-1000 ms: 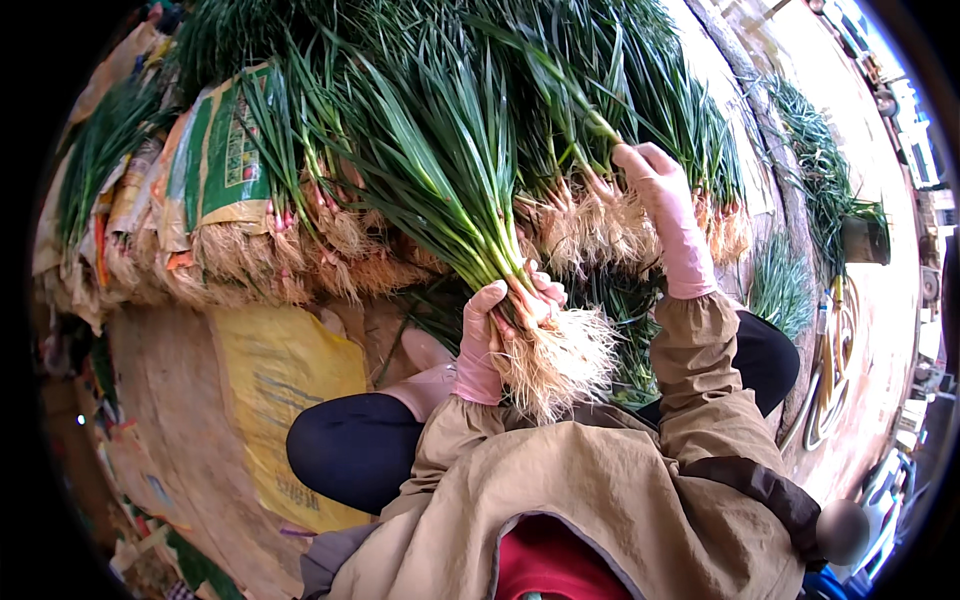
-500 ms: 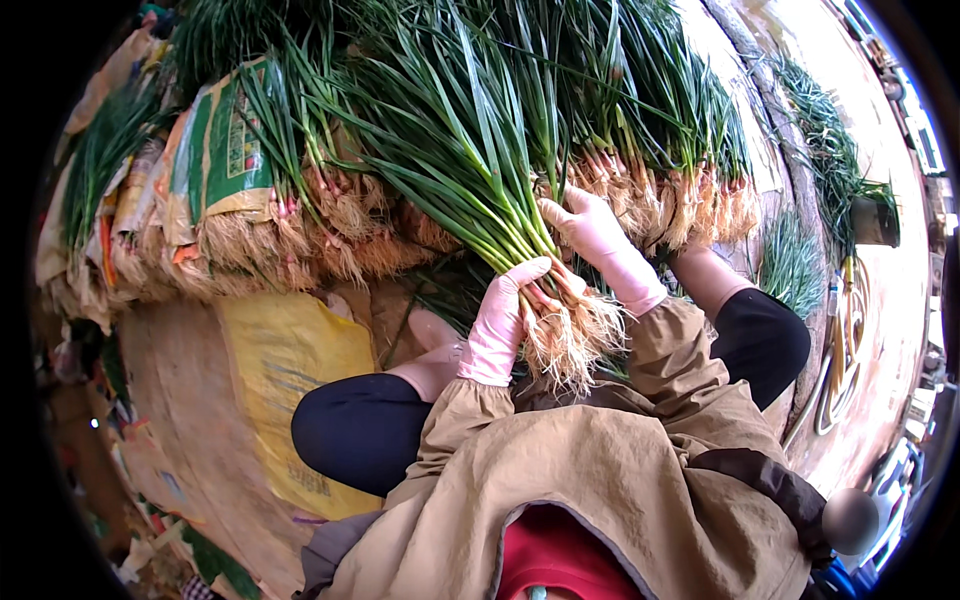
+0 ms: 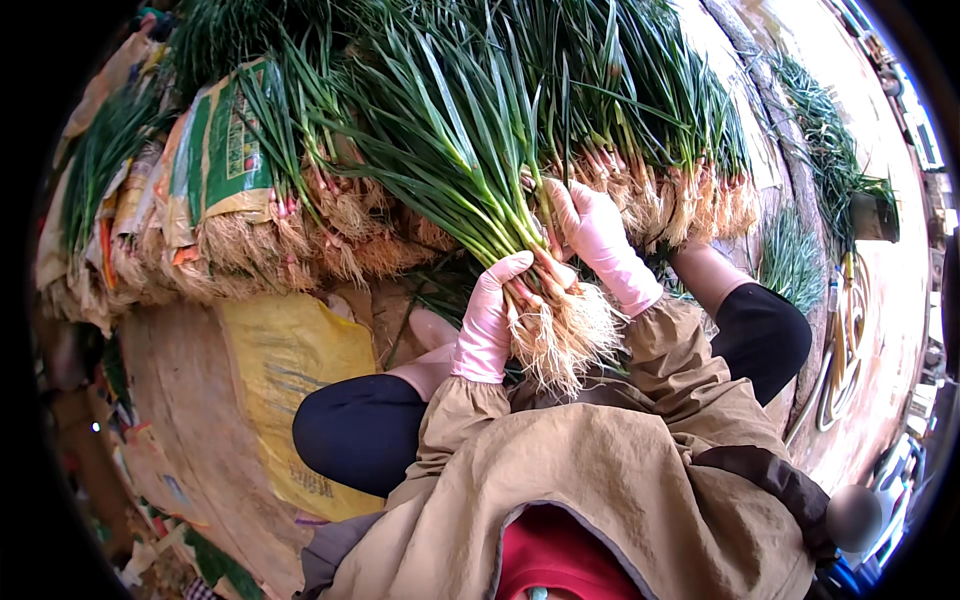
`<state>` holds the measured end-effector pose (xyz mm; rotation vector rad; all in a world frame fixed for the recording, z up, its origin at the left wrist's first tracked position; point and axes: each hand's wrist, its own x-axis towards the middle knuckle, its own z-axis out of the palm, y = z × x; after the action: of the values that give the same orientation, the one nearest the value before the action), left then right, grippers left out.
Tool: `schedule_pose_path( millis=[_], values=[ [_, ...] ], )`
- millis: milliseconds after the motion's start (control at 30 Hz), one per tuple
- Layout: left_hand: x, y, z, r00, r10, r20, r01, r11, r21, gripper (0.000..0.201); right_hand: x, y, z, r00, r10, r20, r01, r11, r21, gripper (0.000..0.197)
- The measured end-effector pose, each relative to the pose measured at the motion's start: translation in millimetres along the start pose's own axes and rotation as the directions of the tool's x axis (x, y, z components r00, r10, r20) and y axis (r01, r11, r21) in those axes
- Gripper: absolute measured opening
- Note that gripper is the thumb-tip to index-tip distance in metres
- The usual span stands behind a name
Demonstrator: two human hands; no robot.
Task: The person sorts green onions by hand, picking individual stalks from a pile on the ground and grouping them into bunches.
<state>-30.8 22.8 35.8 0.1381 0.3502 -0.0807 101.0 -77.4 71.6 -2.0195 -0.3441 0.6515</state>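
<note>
A thick bunch of green garlic, with long flat green leaves, pinkish stem bases and pale stringy roots, slants across in front of me. My left hand, in a pink glove, is wrapped round its lower stems just above the roots, thumb on top. The roots hang toward my lap, while the leaves point up and away. At the bunch's right side, my gloved right hand has thumb and fingers closed on a stalk of green garlic; its fingertips are partly hidden.
Rows of green garlic lie beyond my hands, roots toward me. More roots stick out by a green-and-tan sack at the left. A yellow sack lies by my left knee. A coiled hose is at the right.
The bunch and my left hand have shifted slightly left and nearer. My right thumb and fingers have risen a little along the bunch's right side.
</note>
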Motion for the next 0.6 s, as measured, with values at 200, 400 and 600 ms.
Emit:
schedule_pose_path(
  millis=[200, 400, 600],
  values=[
    [2, -3, 11, 1.0, -0.003, 0.021, 0.001, 0.994, 0.109, 0.045, 36, 39, 0, 0.985, -0.14, 0.099, 0.115, 0.969, 0.219, 0.042],
    [3, -7, 1, 0.998, 0.049, 0.026, -0.051, 0.997, 0.066, 0.047, 77, 55, 16, 0.984, 0.147, 0.102, -0.179, 0.808, 0.561, 0.046],
    [-7, -5, 19, 0.998, 0.002, 0.055, -0.004, 0.999, 0.033, 0.051, 60, 49, 11, 0.912, 0.06, 0.406, -0.36, 0.592, 0.721, 0.04]
  ],
)
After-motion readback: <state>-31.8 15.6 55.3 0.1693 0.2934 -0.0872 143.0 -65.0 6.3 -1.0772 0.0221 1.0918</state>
